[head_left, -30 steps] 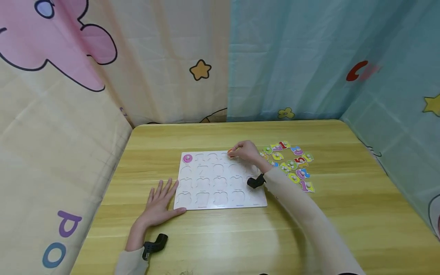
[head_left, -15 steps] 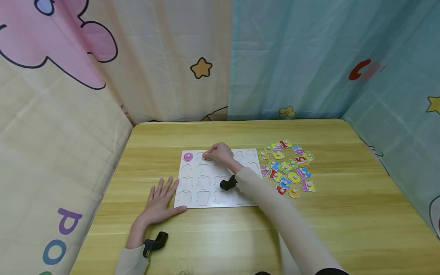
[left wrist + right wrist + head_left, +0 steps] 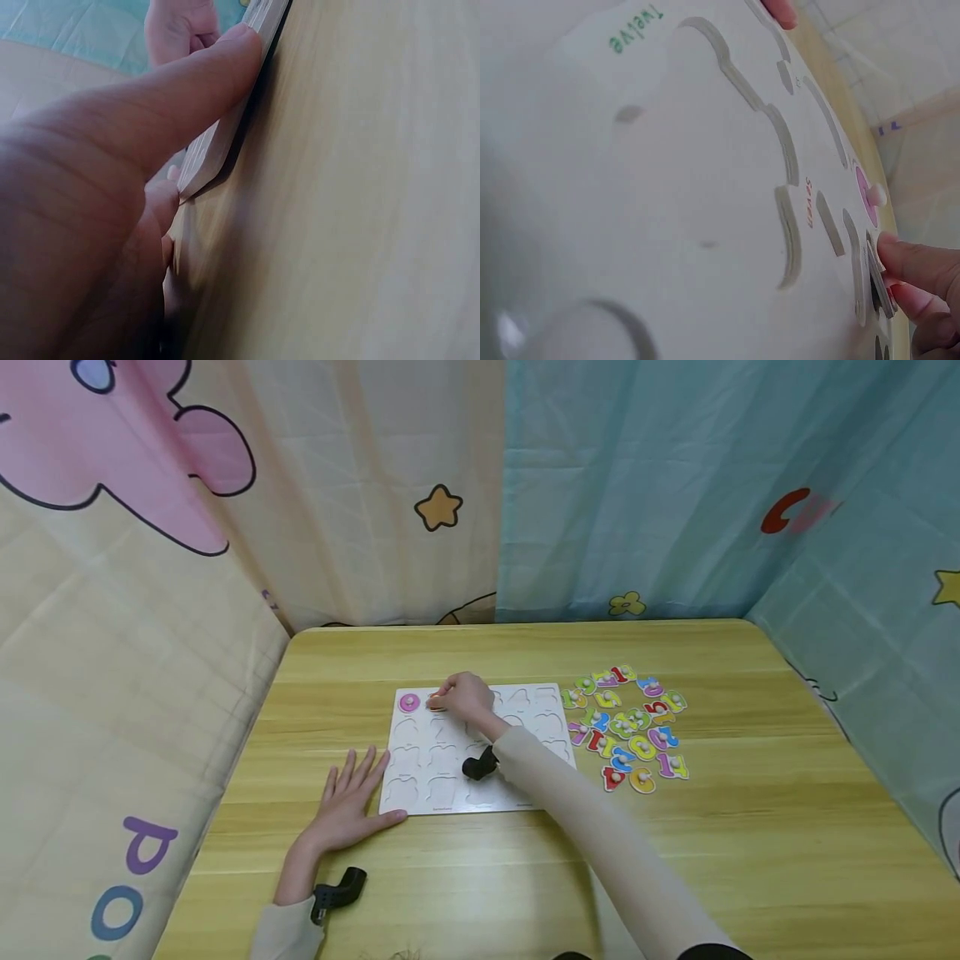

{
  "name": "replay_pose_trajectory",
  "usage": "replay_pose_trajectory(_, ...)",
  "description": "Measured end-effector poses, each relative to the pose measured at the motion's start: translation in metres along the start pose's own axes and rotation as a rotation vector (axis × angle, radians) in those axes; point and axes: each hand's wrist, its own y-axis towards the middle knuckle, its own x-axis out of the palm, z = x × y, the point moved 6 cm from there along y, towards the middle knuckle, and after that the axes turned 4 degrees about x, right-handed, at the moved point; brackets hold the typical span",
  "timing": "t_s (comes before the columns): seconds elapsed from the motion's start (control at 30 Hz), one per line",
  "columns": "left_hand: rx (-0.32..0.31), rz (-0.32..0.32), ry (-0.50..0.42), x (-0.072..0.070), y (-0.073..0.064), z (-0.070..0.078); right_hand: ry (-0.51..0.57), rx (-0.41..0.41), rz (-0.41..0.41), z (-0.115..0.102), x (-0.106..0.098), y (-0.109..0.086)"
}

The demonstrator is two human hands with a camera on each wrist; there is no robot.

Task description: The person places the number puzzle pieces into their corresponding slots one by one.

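Note:
A white number puzzle board with cut-out recesses lies on the table. My right hand pinches an orange-red number piece over the recess beside the pink zero piece at the top left. In the right wrist view the held piece is tilted edge-on at the board's surface; its figure is hidden. My left hand lies with fingers spread at the board's lower left. Its thumb touches the board's near edge, and the fingertips reach its left side.
Several coloured number pieces with knobs lie scattered on the wooden table, right of the board. A patterned curtain hangs behind the table and along both sides.
My right hand has moved left across the board with the orange-red piece, from the top middle to beside the pink zero. The left hand has stayed in place.

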Motion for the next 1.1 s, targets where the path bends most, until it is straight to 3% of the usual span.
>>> replay_pose_trajectory(0.77, 0.016, 0.013, -0.003, -0.0011, 0.0008, 0.0017, -0.065, 0.004, 0.073, -0.0044, 0.0056, -0.0087)
replay_pose_trajectory(1.1, 0.003, -0.001, -0.007, -0.0018, 0.0015, 0.002, -0.083, -0.002, 0.044, -0.0051, 0.0059, -0.0059)
